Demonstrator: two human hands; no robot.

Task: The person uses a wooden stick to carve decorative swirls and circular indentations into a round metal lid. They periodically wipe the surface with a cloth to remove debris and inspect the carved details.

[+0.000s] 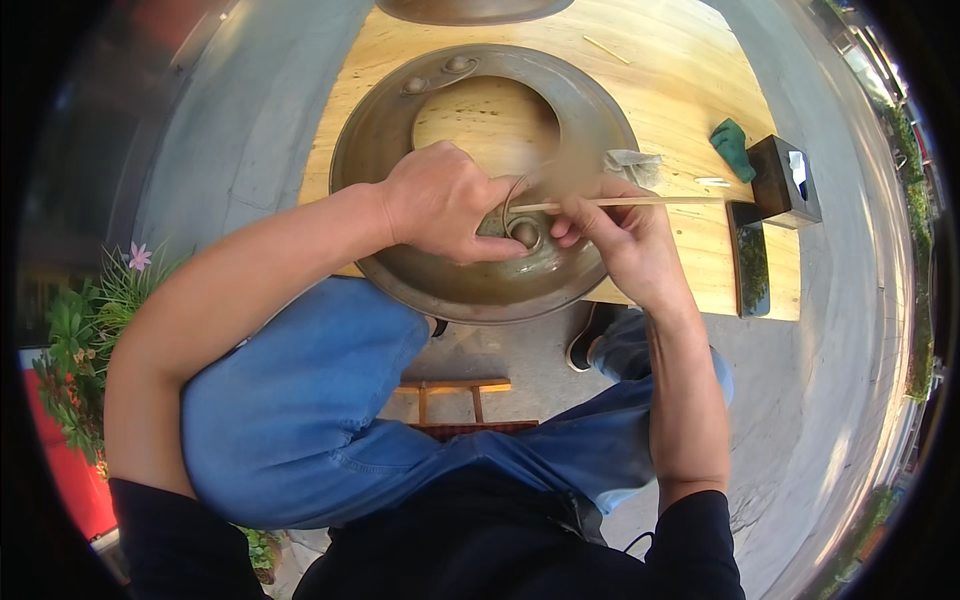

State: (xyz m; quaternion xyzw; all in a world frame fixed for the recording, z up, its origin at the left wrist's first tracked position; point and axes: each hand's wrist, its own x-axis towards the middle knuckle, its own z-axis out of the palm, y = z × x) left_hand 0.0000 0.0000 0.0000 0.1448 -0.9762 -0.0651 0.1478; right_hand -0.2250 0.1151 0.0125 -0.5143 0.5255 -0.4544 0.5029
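Round metal piece on the near part of the desk, worked with two hands.
The metal piece (380,150) is dull brown-bronze, with a broad annular surface, a thin curved rim and pale sheen along the near side; its near edge overhangs the desk (700,60). Wood grain shows within a large circle, set off-centre toward the far side. Two rounded knobs (437,75) stand at the far left; a third knob (525,234) lies between the hands, just beside a thin loop (507,205). Left hand (455,205): thumb and forefinger spread beside the loop; grip cannot be determined. Right hand (620,235): thumb and fingers pinched on a slender pale stick (665,200).
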